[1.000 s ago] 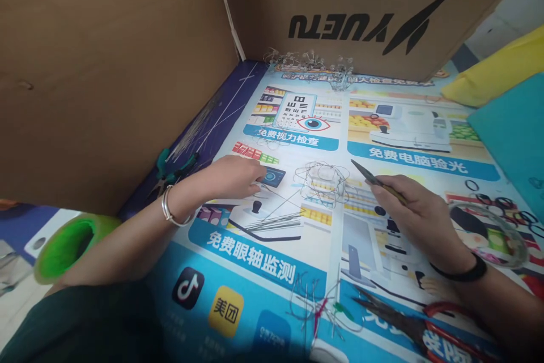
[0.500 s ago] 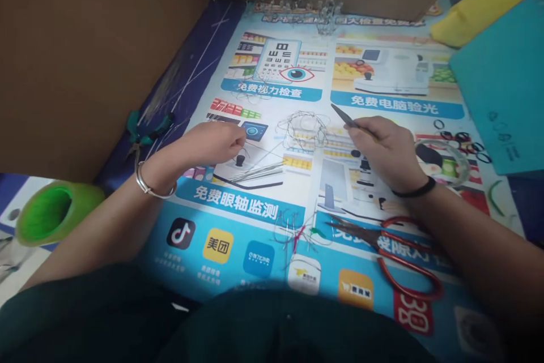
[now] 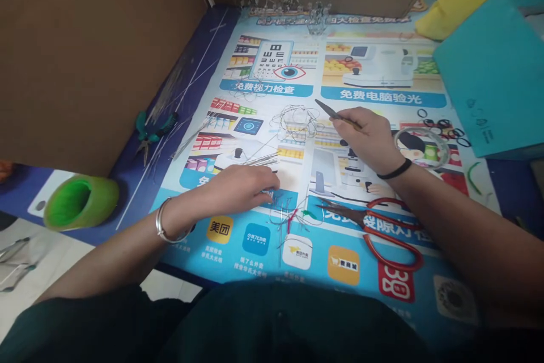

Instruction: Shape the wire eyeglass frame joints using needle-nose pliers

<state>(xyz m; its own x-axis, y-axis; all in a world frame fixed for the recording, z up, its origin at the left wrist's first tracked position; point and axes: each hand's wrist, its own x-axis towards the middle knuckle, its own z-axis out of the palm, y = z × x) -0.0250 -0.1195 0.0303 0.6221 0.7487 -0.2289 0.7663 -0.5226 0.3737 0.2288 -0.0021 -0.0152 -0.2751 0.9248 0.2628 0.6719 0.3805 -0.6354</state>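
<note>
My right hand [image 3: 365,133] is closed on a slim dark pointed tool [image 3: 331,111], its tip toward the upper left. My left hand [image 3: 246,186] hovers low over the printed sheet, its thumb and fingers apart, holding nothing visible. Just right of its fingertips lies a small tangle of wires [image 3: 291,216] with red and green bits. A round wire frame [image 3: 295,122] rests between the hands, higher up the sheet. Straight thin wires [image 3: 261,160] lie above my left hand. Red-handled scissors [image 3: 365,218] sit below my right hand.
Teal-handled pliers [image 3: 149,133] and a green tape roll [image 3: 83,201] are at the left. Cardboard [image 3: 85,57] stands behind them. Clear beaded wire pieces [image 3: 289,0] line the back. A clear ring [image 3: 444,148], black rings [image 3: 442,123] and a turquoise box [image 3: 488,80] are at the right.
My left hand has moved right and toward me, from beside the straight wires to the small tangle, and its fingers have opened. My right hand still holds the tool. The view has shifted slightly.
</note>
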